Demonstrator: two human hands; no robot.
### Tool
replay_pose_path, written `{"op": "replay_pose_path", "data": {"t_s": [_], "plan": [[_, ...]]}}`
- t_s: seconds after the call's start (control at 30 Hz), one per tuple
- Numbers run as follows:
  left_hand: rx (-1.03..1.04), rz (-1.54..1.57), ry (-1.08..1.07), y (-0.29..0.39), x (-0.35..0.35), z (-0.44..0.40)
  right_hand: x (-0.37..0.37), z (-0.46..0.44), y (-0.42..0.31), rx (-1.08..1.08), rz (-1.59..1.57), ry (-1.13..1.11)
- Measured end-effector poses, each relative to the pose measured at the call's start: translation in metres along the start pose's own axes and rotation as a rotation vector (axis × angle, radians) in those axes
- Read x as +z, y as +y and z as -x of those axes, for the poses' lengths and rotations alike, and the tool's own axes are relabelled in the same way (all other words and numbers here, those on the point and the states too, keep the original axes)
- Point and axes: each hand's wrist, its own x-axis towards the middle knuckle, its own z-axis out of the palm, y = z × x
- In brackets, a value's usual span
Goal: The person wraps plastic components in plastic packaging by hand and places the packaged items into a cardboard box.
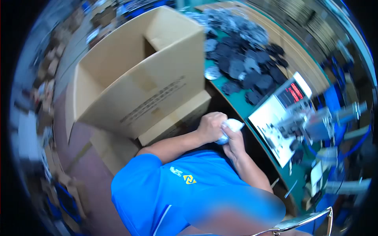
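In the head view, my left hand is closed with its fingers curled against a crumpled white and pale-blue bundle, which looks like thin plastic. My right hand grips the same bundle from the other side, its thumb lying over it. Both hands meet in front of my chest, close to the table edge. The bundle's contents, if any, are hidden by my fingers and by blur.
A large open cardboard box stands ahead on the left. Dark flat round pieces, partly in clear plastic, are heaped on the green table. To the right are a white device with a red display and a metal machine.
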Motion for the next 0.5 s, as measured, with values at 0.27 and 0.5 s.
{"op": "replay_pose_path", "data": {"t_s": [0.27,0.5], "plan": [[-0.184,0.255,-0.093,0.003,-0.051,0.021,0.003,0.000,0.015,0.099,-0.014,-0.182],[-0.104,0.246,0.049,0.024,-0.095,0.072,0.024,0.002,0.025,0.199,0.066,-0.289]]}}
